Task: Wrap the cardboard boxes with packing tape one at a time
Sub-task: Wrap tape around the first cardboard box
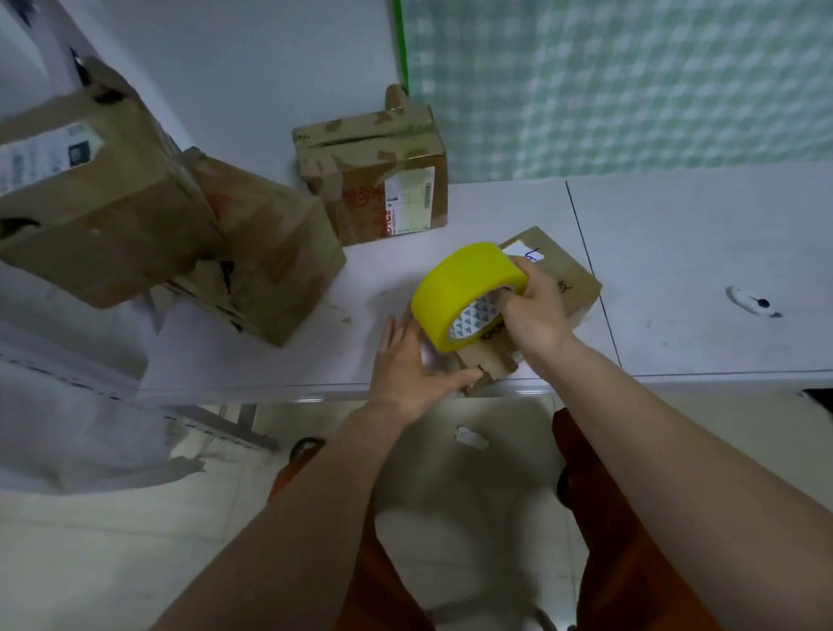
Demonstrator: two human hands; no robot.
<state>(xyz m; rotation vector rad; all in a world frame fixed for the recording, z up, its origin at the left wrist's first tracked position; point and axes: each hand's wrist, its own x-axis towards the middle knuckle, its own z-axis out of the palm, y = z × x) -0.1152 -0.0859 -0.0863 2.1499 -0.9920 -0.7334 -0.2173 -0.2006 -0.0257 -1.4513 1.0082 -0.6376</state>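
A small flat cardboard box lies at the near edge of the white table. My right hand grips a yellow roll of packing tape just above the box, fingers hooked into its core. My left hand lies against the box's near left side, fingers straight and thumb pressing its front edge. The roll and both hands hide most of the box.
Three bigger cardboard boxes sit further back: one with a label near the wall, and two leaning together at the left. Below the table edge are my orange trousers and a pale tiled floor.
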